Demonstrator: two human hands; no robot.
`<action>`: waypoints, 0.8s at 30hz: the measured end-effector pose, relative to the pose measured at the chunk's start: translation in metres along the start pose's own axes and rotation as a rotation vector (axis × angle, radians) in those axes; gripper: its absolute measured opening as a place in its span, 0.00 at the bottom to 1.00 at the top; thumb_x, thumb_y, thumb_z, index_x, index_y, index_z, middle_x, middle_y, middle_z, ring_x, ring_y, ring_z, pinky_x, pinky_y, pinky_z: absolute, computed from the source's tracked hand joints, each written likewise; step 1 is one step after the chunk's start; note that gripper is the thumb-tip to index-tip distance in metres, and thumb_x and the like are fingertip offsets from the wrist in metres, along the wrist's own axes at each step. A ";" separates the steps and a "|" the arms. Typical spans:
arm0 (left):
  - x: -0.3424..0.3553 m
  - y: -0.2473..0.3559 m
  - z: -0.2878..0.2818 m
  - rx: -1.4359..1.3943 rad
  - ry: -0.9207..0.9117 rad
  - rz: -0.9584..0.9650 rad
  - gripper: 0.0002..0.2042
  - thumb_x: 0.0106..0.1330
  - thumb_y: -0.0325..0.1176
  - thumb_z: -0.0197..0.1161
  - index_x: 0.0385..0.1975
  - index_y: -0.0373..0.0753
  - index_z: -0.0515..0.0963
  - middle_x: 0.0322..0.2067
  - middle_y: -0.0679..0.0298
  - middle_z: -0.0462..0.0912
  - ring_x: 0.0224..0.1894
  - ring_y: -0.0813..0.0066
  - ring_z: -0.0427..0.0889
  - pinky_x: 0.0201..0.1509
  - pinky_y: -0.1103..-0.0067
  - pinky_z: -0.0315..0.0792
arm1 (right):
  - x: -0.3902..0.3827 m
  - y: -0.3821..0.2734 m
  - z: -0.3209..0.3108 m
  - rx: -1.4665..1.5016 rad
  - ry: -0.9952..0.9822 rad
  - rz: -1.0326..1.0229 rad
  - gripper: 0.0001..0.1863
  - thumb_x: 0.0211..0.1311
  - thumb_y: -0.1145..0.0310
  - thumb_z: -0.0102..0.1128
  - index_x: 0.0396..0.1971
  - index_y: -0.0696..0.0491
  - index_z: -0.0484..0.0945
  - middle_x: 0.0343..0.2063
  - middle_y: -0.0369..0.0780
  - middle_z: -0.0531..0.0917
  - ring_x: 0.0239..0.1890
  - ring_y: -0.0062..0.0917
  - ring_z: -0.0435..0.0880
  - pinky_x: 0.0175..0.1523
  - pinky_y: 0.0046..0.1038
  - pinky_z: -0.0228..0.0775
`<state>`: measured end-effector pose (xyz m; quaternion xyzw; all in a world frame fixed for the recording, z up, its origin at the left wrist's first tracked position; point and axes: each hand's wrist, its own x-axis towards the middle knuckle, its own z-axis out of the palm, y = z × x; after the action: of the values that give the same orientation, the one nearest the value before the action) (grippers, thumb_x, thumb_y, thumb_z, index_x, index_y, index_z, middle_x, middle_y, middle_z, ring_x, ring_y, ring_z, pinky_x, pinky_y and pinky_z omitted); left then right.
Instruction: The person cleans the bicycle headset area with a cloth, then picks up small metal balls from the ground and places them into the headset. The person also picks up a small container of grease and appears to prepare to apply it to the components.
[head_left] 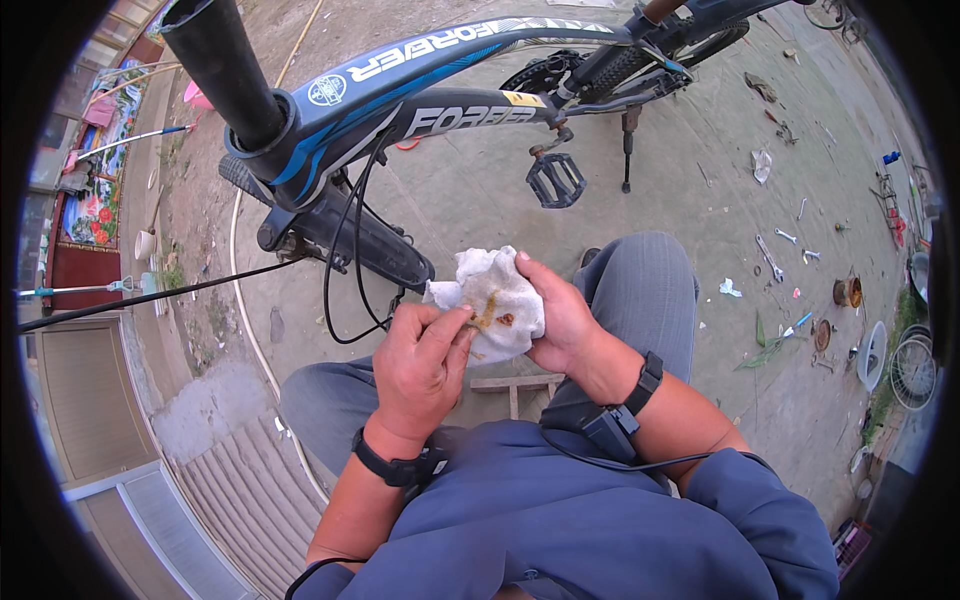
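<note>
A white rag [500, 285] with yellow-brown stains is held in front of my body. My left hand [415, 365] pinches its near left part, thumb and fingertips pressed beside the stains; whether a small part lies in that pinch is unclear. My right hand [555, 320] grips the rag's right side from behind, thumb along the edge. Just beyond stands a dark bicycle frame [370, 110] with blue and white trim, its front fork [380, 250] and black cables [355, 240] close to my left hand.
A pedal [555, 182] and kickstand [628, 150] hang below the frame. Between my knees is a low wooden stool [515, 385]. Scattered on the ground at right are wrenches [770, 255], a rusty can [848, 292] and wire baskets [912, 370]. A pale hose [258, 355] runs along the left.
</note>
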<state>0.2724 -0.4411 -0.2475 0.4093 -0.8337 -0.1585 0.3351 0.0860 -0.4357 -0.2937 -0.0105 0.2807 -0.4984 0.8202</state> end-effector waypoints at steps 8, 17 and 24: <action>-0.004 -0.001 0.001 -0.161 0.001 -0.082 0.19 0.59 0.22 0.72 0.52 0.41 0.80 0.36 0.63 0.76 0.30 0.73 0.78 0.29 0.78 0.73 | 0.002 0.000 -0.002 0.009 -0.022 -0.006 0.31 0.79 0.45 0.35 0.65 0.52 0.71 0.61 0.43 0.79 0.62 0.36 0.79 0.68 0.42 0.69; -0.007 -0.008 -0.003 -0.830 -0.058 -0.512 0.15 0.68 0.22 0.66 0.54 0.32 0.77 0.37 0.68 0.74 0.33 0.84 0.74 0.40 0.85 0.72 | 0.000 -0.001 0.000 -0.006 -0.002 -0.004 0.31 0.79 0.45 0.36 0.65 0.52 0.71 0.61 0.43 0.78 0.62 0.37 0.79 0.68 0.43 0.69; -0.006 -0.007 -0.004 -0.738 -0.160 -0.523 0.12 0.68 0.24 0.68 0.49 0.34 0.81 0.38 0.68 0.75 0.34 0.86 0.74 0.39 0.86 0.70 | 0.000 -0.002 0.001 0.017 -0.017 -0.010 0.31 0.79 0.46 0.36 0.65 0.53 0.70 0.61 0.44 0.79 0.62 0.38 0.78 0.69 0.42 0.68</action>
<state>0.2817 -0.4404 -0.2506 0.4460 -0.6133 -0.5551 0.3418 0.0851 -0.4368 -0.2919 -0.0094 0.2694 -0.5048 0.8201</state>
